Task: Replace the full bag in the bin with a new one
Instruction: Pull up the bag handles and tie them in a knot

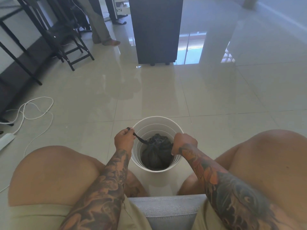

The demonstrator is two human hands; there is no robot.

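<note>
A white round bin (pixel 150 122) stands on the tiled floor between my knees. Inside it sits a full black bag (pixel 156 154), gathered at the top. My left hand (pixel 124 139) is over the bin's left rim and grips one black strip of the bag, pulled taut to the left. My right hand (pixel 183 142) is over the right rim and grips the other end of the bag's top. The bag's lower part is hidden by the bin wall.
I sit on a grey seat (pixel 167 209) with both knees beside the bin. A white cable (pixel 33 112) and power strip (pixel 5 140) lie at left. Black chair legs (pixel 73 52) and a dark cabinet (pixel 156 30) stand ahead. Another person's legs (pixel 101 30) are at the back.
</note>
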